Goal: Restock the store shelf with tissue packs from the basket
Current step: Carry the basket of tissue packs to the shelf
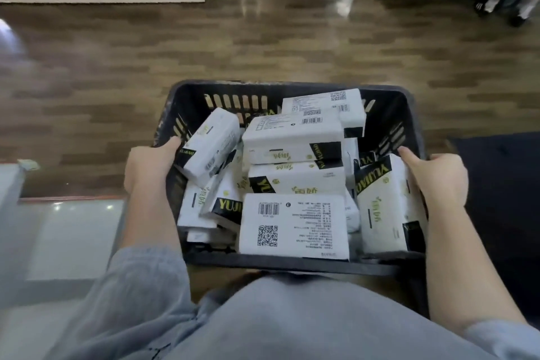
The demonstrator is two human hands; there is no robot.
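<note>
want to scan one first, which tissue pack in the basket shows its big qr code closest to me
The flat tissue pack against the basket near wall: back face up, barcode above a large QR code.

We can read little here. On the tissue packs (292, 140) in the basket (292, 264), yellow letters on black corner bands spell "YUJI" on one pack (226, 207) and "YU" on another (296, 181), with the rest covered. The nearest pack (295, 228) shows a barcode and a QR code, but its small print is too fine for us to read.
</note>
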